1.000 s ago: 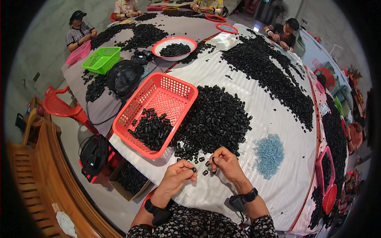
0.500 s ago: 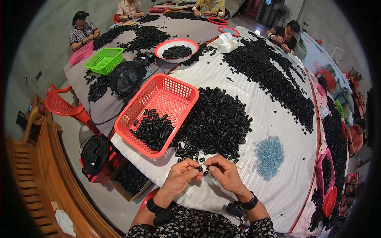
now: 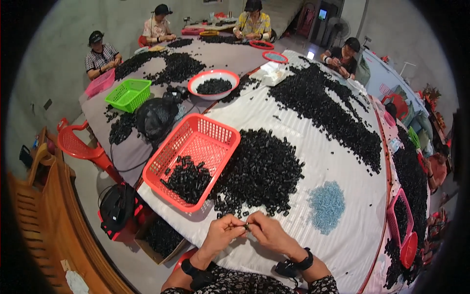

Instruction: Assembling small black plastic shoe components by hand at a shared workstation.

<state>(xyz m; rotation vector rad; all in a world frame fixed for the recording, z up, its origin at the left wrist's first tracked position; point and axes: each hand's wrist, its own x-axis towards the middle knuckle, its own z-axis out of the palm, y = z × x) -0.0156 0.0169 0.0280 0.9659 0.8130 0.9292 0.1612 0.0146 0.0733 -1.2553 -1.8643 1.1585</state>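
Note:
My left hand [image 3: 221,237] and my right hand [image 3: 272,234] meet fingertip to fingertip above the near edge of the white cloth [image 3: 357,161]. Pinched between them is a small black plastic piece [image 3: 246,227], mostly covered by the fingers. Whether a second small part is in the pinch cannot be made out. Just beyond my hands lies a big heap of similar black pieces [image 3: 264,169]. Left of that heap stands a red plastic basket [image 3: 226,135], with more black pieces [image 3: 188,181] at its near end. A pile of small pale-blue clear pieces [image 3: 327,208] lies to the right.
A red-rimmed white basin [image 3: 226,74], a green basket [image 3: 129,96] and a tissue pack [image 3: 270,75] stand farther back. Another long heap of black pieces [image 3: 323,108] spreads at the far right. Several people sit around the tables. A red chair [image 3: 83,142] is at left.
My fingertips, slightly apart before, now touch around the small black piece. The whole view has tipped upward, so the tabletop appears lower and more of the people at the back shows.

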